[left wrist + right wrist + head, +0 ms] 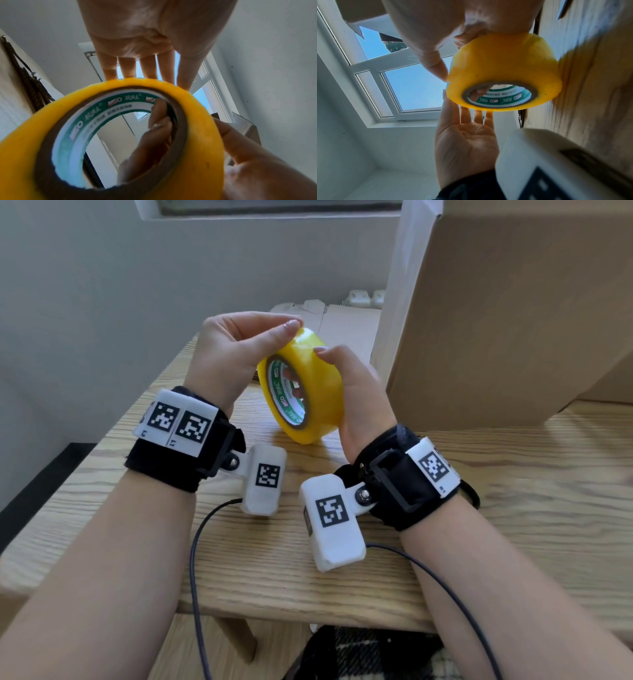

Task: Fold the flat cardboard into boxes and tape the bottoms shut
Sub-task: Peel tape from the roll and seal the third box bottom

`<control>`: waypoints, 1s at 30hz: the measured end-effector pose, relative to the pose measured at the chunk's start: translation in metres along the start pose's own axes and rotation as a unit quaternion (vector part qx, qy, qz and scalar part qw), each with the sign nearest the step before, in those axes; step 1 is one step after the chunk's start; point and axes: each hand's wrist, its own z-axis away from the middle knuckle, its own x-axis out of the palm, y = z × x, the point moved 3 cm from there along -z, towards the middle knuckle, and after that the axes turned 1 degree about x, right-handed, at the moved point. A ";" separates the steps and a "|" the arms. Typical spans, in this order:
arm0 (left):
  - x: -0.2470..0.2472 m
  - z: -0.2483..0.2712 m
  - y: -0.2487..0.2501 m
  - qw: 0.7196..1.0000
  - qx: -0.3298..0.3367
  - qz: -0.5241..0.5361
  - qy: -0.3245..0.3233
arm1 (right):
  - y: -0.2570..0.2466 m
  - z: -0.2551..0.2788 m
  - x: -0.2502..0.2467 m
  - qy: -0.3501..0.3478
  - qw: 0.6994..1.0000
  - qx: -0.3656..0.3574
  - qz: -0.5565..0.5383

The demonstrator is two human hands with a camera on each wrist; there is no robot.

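1. Yellow tape roll (301, 386) up off the wooden table (513, 491), standing on edge and tilted, its green-and-white printed core facing the person's left.
2. Right hand (363, 402) has the roll: the left wrist view shows its fingers (154, 135) hooked through the core while the thumb (228, 142) lies on the outer yellow band. A firm grasp.
3. Left hand (236, 347) comes over the top, fingertips (291, 325) touching the upper rim of the roll. From its own wrist camera the fingers run out fairly straight across the yellow edge, so it feels along the tape rather than closing round it.
4. Just to the right, a big folded cardboard box (513, 313) stands on the table, a strip of clear tape (394, 285) running down its near corner edge.
5. Behind the hands, flat cardboard (349, 326) lies at the far end of the table.
6. Both wrists wear black straps carrying white camera housings with square black-and-white markers, dark cables trailing toward the person.
7. Grey wall to the left, a window above.
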 end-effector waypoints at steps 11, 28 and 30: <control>-0.006 -0.005 -0.012 0.992 -0.118 -0.014 0.032 | 0.001 -0.002 -0.008 -0.077 0.997 0.002 -0.029; 0.009 0.005 0.005 0.999 -0.007 -0.006 -0.053 | 0.000 -0.009 -0.006 0.015 1.000 0.018 0.011; 0.005 0.003 0.003 0.999 -0.030 -0.001 -0.031 | 0.002 -0.009 -0.004 0.002 1.000 0.021 0.003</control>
